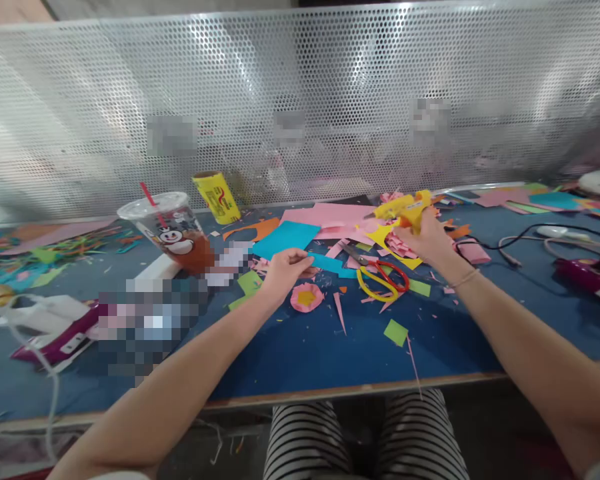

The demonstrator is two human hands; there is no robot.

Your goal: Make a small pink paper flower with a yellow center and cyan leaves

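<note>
My left hand [286, 272] pinches the end of a narrow blue paper strip [329, 263] above the table. Just below those fingers lies a pink paper flower [307, 297] with a yellow centre. My right hand [429, 238] is wrapped round the handle of a yellow glue gun [405, 208], its nozzle pointing left. Between the hands are scissors [379, 280] with one yellow and one red handle loop, lying among paper scraps. A larger blue paper sheet [289, 239] and a pink sheet [337, 219] lie behind the left hand.
A plastic drink cup [173, 230] with a red straw and a yellow canister [217, 198] stand at the left. Purple power strips [587, 280] with cables lie on both sides. A perforated metal screen [300, 100] rises behind the blue table [290, 360].
</note>
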